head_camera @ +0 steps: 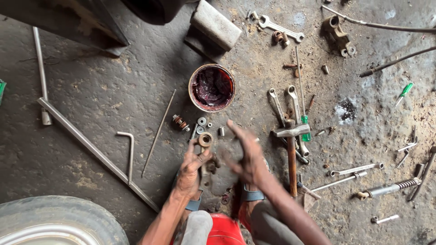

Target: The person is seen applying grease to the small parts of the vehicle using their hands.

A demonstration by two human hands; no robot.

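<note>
My left hand (190,169) grips a greasy metal part (206,156) whose round bearing end (205,139) points up and away from me. My right hand (245,156) is blurred beside it, fingers spread, touching or rubbing the part's right side; whether it holds anything I cannot tell. Both hands are dark with grease. A tin of dark red grease (211,87) stands open just beyond the hands. Small washers and bushes (201,122) lie between the tin and my hands.
A hammer (291,149) and several spanners (290,106) lie to the right. A thin rod (159,131), an L-shaped key (128,152) and a long metal bar (91,149) lie left. A tyre (54,222) sits bottom left, a concrete block (215,25) beyond the tin.
</note>
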